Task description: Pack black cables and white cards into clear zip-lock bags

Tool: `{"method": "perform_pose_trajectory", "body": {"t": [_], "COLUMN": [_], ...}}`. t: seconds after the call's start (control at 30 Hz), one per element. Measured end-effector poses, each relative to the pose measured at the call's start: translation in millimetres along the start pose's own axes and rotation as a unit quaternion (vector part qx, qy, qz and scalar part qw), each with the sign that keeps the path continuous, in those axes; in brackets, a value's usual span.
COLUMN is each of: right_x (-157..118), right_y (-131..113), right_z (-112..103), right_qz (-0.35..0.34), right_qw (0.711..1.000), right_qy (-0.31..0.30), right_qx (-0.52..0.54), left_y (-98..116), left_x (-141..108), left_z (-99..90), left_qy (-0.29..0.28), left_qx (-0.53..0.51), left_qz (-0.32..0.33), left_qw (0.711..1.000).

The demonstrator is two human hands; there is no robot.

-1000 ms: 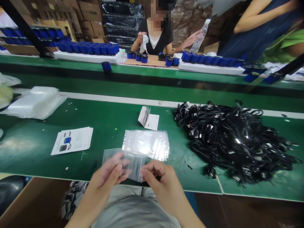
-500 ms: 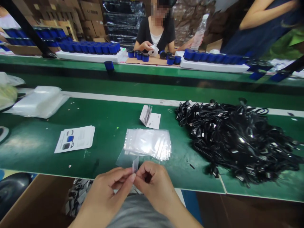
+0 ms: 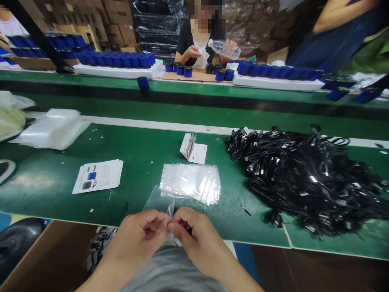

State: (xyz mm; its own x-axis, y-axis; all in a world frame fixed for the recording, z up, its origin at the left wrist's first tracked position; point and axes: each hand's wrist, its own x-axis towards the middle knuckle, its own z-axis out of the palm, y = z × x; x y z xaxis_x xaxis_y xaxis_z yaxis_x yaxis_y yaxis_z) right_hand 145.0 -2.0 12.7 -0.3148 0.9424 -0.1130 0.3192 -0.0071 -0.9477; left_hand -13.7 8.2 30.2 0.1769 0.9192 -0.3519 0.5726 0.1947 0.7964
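Both my hands meet at the bench's near edge, pinching one clear plastic bag (image 3: 158, 199) between fingertips. My left hand (image 3: 141, 231) grips its edge from the left, thumb and index finger pressed together. Close against it, my right hand (image 3: 194, 231) pinches the same edge from the right. The bag's far end lies flat on the green surface. Just beyond my hands is a stack of clear zip bags (image 3: 191, 182). Behind that stack stands a folded leaflet (image 3: 194, 149), partly opened. Printed sheets (image 3: 99, 175) lie in a pile to the left.
A large heap of black cables (image 3: 300, 178) covers the bench's right side. White plastic packaging (image 3: 53, 127) and a tape roll (image 3: 6, 170) lie left. Across the bench, a person holds a plastic bottle (image 3: 225, 49) behind rows of blue jars (image 3: 117, 60).
My hands have shifted slightly left and still pinch the bag, whose far part has swung left. Across the bench, the person's bottle has tipped from upright to nearly level.
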Motion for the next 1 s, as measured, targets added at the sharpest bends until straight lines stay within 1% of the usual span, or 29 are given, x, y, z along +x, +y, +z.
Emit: {"method": "perform_pose_trajectory", "body": {"t": [0.07,0.17,0.27,0.33,0.37,0.43,0.47,0.5,0.57,0.6,0.63,0.67,0.7,0.73,0.77,0.83,0.9,0.97,1.0], "right_x": [-1.8,-3.3,-2.2,-0.7,-0.1,0.6,0.9,1.5,5.8,10.6,17.7,27.3,39.2,52.8,67.3,95.5,117.2,128.6,130.1], "right_y": [-1.2,-3.6,-3.3,-0.2,1.9,5.5,6.2,5.6,-0.1,-4.8,-10.0,-15.3,-19.7,-22.9,-24.4,-22.5,-16.0,-8.9,-6.3], "right_z": [-0.9,-1.3,2.6,8.6,11.8,16.0,15.5,12.7,-0.7,-10.7,-22.3,-34.6,-46.8,-58.0,-67.6,-81.0,-87.4,-90.1,-91.4], "right_qz": [-0.023,-0.059,-0.064,-0.063,-0.066,-0.070,-0.064,-0.051,-0.013,0.006,0.023,0.037,0.053,0.063,0.082,0.101,0.119,0.132,0.136], "right_qw": [0.999,0.997,0.995,0.991,0.984,0.960,0.948,0.942,0.951,0.959,0.966,0.971,0.972,0.968,0.969,0.974,0.979,0.982,0.982], "right_qy": [-0.003,-0.001,-0.007,0.019,0.047,0.114,0.135,0.137,0.088,0.060,0.045,0.055,0.095,0.154,0.184,0.169,0.143,0.124,0.120], "right_qx": [-0.022,-0.054,-0.073,-0.119,-0.157,-0.245,-0.281,-0.303,-0.296,-0.277,-0.252,-0.228,-0.208,-0.186,-0.146,-0.110,-0.081,-0.060,-0.053], "left_y": [2.5,2.8,-3.0,-9.1,-12.3,-17.9,-20.0,-21.5,-23.0,-23.1,-22.8,-22.3,-21.5,-20.7,-19.7,-17.9,-16.3,-15.3,-15.0], "left_x": [-0.6,-0.3,3.2,6.5,8.1,10.3,10.9,11.3,11.6,11.8,12.1,12.6,13.1,13.7,14.2,15.0,15.2,15.1,15.0], "left_z": [0.3,-0.1,0.8,3.4,5.2,8.7,9.9,10.6,10.5,9.9,9.2,8.5,8.0,7.7,7.6,7.7,7.7,7.3,7.0], "left_qy": [0.009,-0.009,-0.044,-0.046,-0.035,0.010,0.032,0.044,0.051,0.049,0.045,0.044,0.045,0.045,0.045,0.046,0.044,0.041,0.039], "left_qx": [0.020,0.086,0.111,0.107,0.107,0.121,0.131,0.139,0.141,0.135,0.129,0.125,0.122,0.122,0.121,0.122,0.123,0.125,0.126], "left_qz": [0.010,0.055,0.107,0.130,0.141,0.161,0.168,0.171,0.161,0.153,0.144,0.137,0.133,0.130,0.127,0.120,0.114,0.112,0.113], "left_qw": [1.000,0.995,0.987,0.985,0.984,0.980,0.976,0.975,0.976,0.978,0.980,0.982,0.983,0.983,0.983,0.984,0.985,0.985,0.985]}}
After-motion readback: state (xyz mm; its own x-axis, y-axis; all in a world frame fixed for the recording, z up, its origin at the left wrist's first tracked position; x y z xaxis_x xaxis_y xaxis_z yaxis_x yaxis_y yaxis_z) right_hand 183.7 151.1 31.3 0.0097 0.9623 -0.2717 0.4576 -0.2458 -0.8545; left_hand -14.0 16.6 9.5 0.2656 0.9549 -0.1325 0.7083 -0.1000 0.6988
